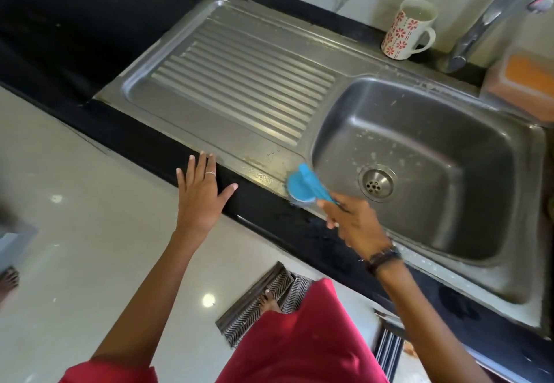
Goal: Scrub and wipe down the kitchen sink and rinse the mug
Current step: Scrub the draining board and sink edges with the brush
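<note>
While the right hand clenches the blue scrub brush, its head presses the sink front rim at frame centre, evidently to scour grime there. Left hand rests flat, fingers released, on the black desk edge, likely bracing. Mug stands upper right, awaiting rinsing.

Drainboard left of basin; mug behind, beside tap.

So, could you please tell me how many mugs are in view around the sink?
1. The mug, white with red flowers, stands on the counter behind the sink, left of the tap. Others may sit outside the frame.
</note>
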Motion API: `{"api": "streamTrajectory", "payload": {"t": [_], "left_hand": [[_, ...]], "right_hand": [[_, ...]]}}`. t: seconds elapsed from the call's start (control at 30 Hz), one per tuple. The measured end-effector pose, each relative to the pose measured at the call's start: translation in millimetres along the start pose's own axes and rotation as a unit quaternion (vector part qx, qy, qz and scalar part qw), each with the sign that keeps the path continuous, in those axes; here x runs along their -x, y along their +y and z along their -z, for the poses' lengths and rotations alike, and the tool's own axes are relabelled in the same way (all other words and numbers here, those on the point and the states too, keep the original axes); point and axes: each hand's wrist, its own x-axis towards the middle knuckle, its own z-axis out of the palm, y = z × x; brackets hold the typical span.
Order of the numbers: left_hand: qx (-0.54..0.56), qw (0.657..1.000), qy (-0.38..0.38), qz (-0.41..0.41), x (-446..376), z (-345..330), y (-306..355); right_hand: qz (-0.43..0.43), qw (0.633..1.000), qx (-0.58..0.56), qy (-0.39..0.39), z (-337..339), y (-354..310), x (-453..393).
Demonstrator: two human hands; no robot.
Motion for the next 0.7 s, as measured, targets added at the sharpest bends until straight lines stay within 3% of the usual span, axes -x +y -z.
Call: {"api": "streamTrajectory", "payload": {"t": [0.13,0.4,0.53,0.7], "left_hand": [[-0.003,1.000,-0.010,-0.003,-1.4,2.9,3.6],[-0.031,0.999,-0.024,0.029,-6.0,4.9,2.2],[-0.024,0.998,-0.050,0.037,-10.7,7.6,0.8],[-0.015,0.997,-0.071,0.028,-15.9,8.9,-0.3]], "right_hand": [[-0.008,0.999,0.027,0.022,-4.1,-6.4,-14.8],[0.014,0.998,-0.021,-0.054,-73.6,-59.4,-100.0],[0.001,0.999,-0.051,-0.016,-25.6,-23.9,-62.0],[0.001,0.996,0.070,0.047,17.5,7.6,-17.1]]}}
